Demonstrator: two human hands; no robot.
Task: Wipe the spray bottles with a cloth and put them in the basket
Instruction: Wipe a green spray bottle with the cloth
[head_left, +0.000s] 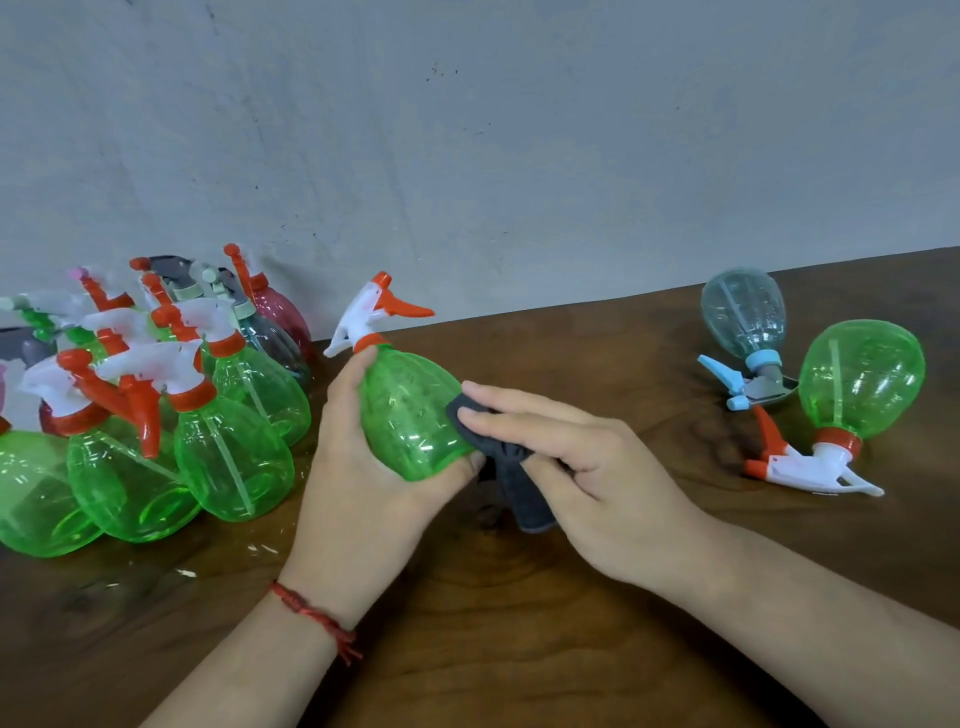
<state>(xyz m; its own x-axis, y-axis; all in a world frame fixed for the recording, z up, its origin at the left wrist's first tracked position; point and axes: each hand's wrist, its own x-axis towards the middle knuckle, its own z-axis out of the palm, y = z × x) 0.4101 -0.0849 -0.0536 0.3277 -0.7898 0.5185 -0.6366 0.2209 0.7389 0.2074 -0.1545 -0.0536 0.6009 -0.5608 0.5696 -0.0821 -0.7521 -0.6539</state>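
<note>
In the left hand: green spray bottle, orange-and-white trigger head uppermost, fingers curled round its body. Against the bottle's right flank: dark grey cloth, pressed by the right hand, forefingers straight, lower fingers pinching the bunched tail. Just left of the left hand: crowded spray bottles. Well right of the right hand: two lying bottles. Basket not made out. Risks, as judged: the smooth round plastic twisting loose under rubbing, or the left wrist knocking the crowd over.
</note>
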